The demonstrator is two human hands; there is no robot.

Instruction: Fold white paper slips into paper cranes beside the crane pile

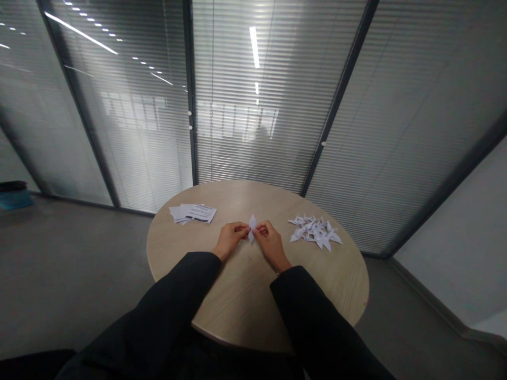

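Sleeves [166, 303], dark and long, reach forward from the bottom edge over a round wooden table [241, 295]. Beyond the cuffs, the left hand [228, 238] and the right hand [271, 245] come close together above the tabletop, fingertips pinched on opposite sides of one small piece of folded white paper [252, 222]. Its pointed ends stick out above and below the grip, around the middle of the table. To the right of the hands, well apart from them, lies a loose heap of pointed white paper shapes [315, 230], overlapping one another. Farther off to the left, a fanned stack of printed sheets [194, 212] rests near the rim. Past the table, grey floor [87, 258] meets tall glass panels with slatted blinds [253, 158], split by dark posts [190, 95].
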